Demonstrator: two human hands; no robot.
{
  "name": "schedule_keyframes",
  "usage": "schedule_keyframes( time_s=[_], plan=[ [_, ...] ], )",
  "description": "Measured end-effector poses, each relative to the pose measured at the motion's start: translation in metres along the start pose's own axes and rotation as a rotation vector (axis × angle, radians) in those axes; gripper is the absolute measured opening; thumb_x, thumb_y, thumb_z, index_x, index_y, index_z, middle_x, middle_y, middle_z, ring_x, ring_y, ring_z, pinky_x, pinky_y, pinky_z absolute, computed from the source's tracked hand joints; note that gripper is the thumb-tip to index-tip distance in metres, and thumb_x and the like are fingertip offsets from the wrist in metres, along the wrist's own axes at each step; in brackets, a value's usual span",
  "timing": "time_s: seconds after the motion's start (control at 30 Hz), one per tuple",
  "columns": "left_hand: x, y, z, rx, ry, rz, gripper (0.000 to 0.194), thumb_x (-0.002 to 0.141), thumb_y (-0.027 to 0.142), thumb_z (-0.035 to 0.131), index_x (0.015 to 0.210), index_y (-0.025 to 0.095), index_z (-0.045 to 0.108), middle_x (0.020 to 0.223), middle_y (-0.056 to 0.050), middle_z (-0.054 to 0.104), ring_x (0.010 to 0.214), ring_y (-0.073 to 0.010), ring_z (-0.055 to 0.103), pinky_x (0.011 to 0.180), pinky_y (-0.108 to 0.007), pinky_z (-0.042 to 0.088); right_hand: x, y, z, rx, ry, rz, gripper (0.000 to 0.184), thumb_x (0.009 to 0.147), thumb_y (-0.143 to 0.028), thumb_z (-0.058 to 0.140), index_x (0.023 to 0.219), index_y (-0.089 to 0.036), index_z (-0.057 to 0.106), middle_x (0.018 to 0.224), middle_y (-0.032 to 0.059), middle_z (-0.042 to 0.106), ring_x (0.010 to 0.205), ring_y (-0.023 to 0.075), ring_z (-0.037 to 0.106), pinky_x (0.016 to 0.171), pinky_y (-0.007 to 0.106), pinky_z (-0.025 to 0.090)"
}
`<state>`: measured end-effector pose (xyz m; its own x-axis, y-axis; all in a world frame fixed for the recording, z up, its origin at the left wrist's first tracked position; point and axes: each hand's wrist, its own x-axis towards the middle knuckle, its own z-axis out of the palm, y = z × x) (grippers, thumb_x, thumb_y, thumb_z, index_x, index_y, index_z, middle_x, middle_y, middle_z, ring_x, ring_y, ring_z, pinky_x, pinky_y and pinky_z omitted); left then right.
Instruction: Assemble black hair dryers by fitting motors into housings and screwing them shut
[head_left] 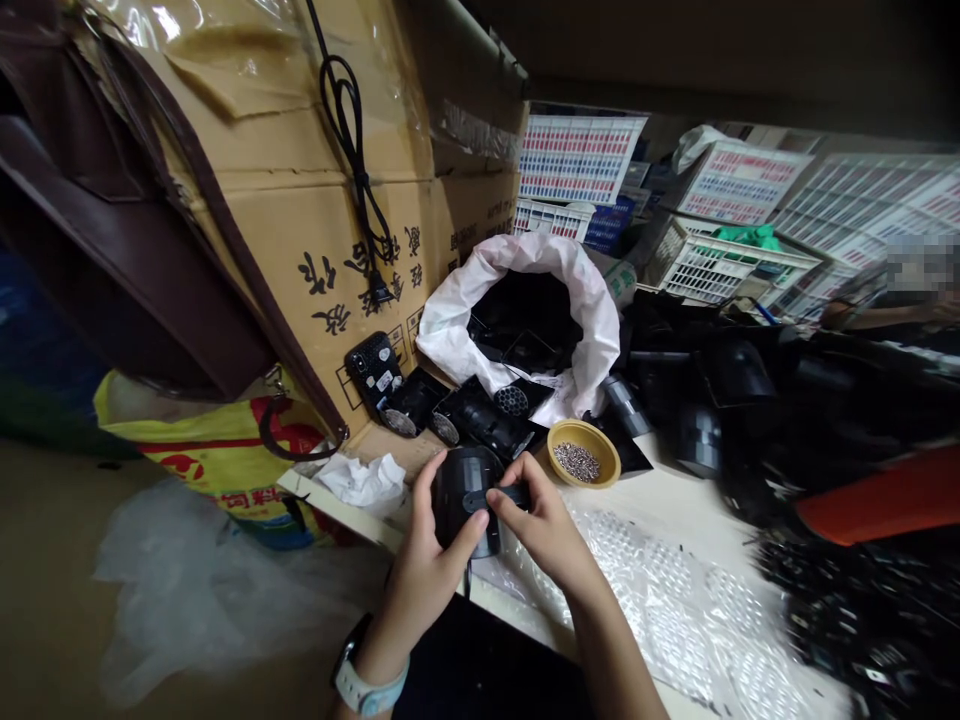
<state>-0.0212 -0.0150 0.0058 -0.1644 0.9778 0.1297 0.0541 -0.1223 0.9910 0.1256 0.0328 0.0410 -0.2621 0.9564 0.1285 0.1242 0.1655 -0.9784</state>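
Handbag (112, 270), dark brown, takes up the far left, its strap dangling in front of a big cardboard sheet (262, 240) and a yellow bag (202, 430). Below that is a pile of crumpled clear plastic (202, 590). A bundled black power cord (352, 130) hangs down the cardboard, and a phone in a stickered case (373, 370) leans at its foot, with a wadded white tissue (367, 480) near the bench edge.

Next up, the left hand (424, 570), watch (367, 680) on the wrist, has thumb and fingers wrapped round a black housing (457, 490) at the front of the bench. The right hand (544, 520) pinches a small black piece (517, 494) against that housing; the fingers hide part of both. Crowding right behind are some black parts with round mesh faces (487, 420), then a white sack (442, 330) with a rolled rim and dark stuff inside.

Yellow bowl (610, 460) of small metal bits (576, 462) sits just beyond the right hand, clear dimpled sheets (675, 600) cover the near bench, plastic crates (581, 160) stack up behind, and further right it's a heap of black parts (735, 380) plus something orange-red (870, 495), blurry.
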Motion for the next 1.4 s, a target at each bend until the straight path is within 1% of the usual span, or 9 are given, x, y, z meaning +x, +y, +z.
schedule_keyframes(
  time_s=[0.1,0.2,0.37,0.53,0.67,0.93,1.03,1.17,1.4],
  plan=[
    [0.003,-0.004,0.001,0.063,0.059,0.105,0.035,0.089,0.038,0.062,0.121,0.026,0.054,0.152,-0.010,0.037,0.143,-0.0278,0.033,0.118,-0.045,0.026,-0.001,-0.001,0.003,0.011,0.021,0.005,0.022,0.081,-0.036,0.062,0.077,-0.022,0.044,0.071,-0.0037,0.044,0.069,0.0149,0.043,0.063,0.026,0.037],
    [0.004,-0.006,0.000,0.105,0.057,0.141,0.017,0.088,0.037,0.063,0.098,0.024,0.064,0.151,-0.009,0.038,0.142,-0.0291,0.034,0.116,-0.045,0.027,-0.002,-0.007,-0.003,-0.070,0.006,0.012,0.023,0.082,-0.037,0.063,0.078,-0.022,0.046,0.074,-0.0026,0.048,0.072,0.0158,0.047,0.066,0.027,0.039],
    [0.005,-0.005,0.000,0.090,0.085,0.140,0.016,0.087,0.037,0.064,0.096,0.024,0.066,0.151,-0.009,0.039,0.139,-0.0300,0.039,0.116,-0.046,0.028,0.015,-0.014,-0.048,-0.492,-0.074,-0.129,0.016,0.092,-0.033,0.055,0.084,-0.021,0.063,0.092,0.0056,0.062,0.088,0.0212,0.057,0.079,0.033,0.042],
    [0.007,-0.003,0.000,0.052,0.101,0.141,0.016,0.085,0.037,0.067,0.093,0.024,0.068,0.150,-0.007,0.041,0.138,-0.0312,0.041,0.115,-0.045,0.030,0.050,0.009,-0.095,-0.783,0.017,0.017,0.020,0.073,-0.006,0.058,0.058,-0.020,0.059,0.063,0.0029,0.059,0.063,0.0178,0.052,0.062,0.030,0.034],
    [0.007,-0.005,-0.001,0.050,0.095,0.138,0.016,0.084,0.037,0.067,0.094,0.024,0.069,0.149,-0.007,0.042,0.138,-0.0317,0.040,0.116,-0.045,0.030,0.061,0.023,-0.101,-0.817,-0.054,0.082,0.023,0.062,0.001,0.057,0.053,-0.020,0.059,0.055,-0.0012,0.059,0.054,0.0140,0.048,0.056,0.027,0.030],
    [0.004,-0.005,0.001,0.066,0.078,0.154,0.015,0.086,0.035,0.066,0.097,0.025,0.068,0.151,-0.006,0.039,0.140,-0.0294,0.038,0.116,-0.043,0.029,0.056,0.010,-0.111,-0.761,0.025,0.094,0.017,0.070,-0.007,0.058,0.059,-0.019,0.063,0.059,0.0023,0.061,0.057,0.0167,0.053,0.058,0.029,0.035],
    [0.004,-0.004,0.000,0.066,0.063,0.150,0.014,0.086,0.034,0.066,0.097,0.025,0.067,0.152,-0.006,0.037,0.141,-0.0283,0.036,0.117,-0.043,0.029,0.045,-0.007,-0.100,-0.673,0.068,0.073,0.009,0.079,-0.020,0.058,0.071,-0.019,0.063,0.067,0.0039,0.064,0.059,0.0176,0.056,0.057,0.030,0.040],
    [0.004,-0.003,0.000,0.064,0.067,0.142,0.014,0.086,0.032,0.066,0.098,0.025,0.067,0.153,-0.006,0.036,0.142,-0.0290,0.035,0.117,-0.044,0.028,0.024,-0.034,-0.059,-0.342,-0.093,0.011,0.018,0.086,-0.036,0.062,0.079,-0.020,0.063,0.071,0.0023,0.063,0.056,0.0152,0.055,0.051,0.028,0.042],
    [0.004,-0.009,0.002,0.058,0.085,0.152,0.014,0.084,0.031,0.069,0.098,0.026,0.068,0.151,-0.006,0.038,0.141,-0.0291,0.037,0.116,-0.046,0.030,0.017,-0.048,-0.012,-0.444,-0.333,-0.221,0.010,0.089,-0.018,0.063,0.080,-0.020,0.066,0.077,0.0011,0.065,0.071,0.0153,0.060,0.065,0.027,0.046]
  ],
)
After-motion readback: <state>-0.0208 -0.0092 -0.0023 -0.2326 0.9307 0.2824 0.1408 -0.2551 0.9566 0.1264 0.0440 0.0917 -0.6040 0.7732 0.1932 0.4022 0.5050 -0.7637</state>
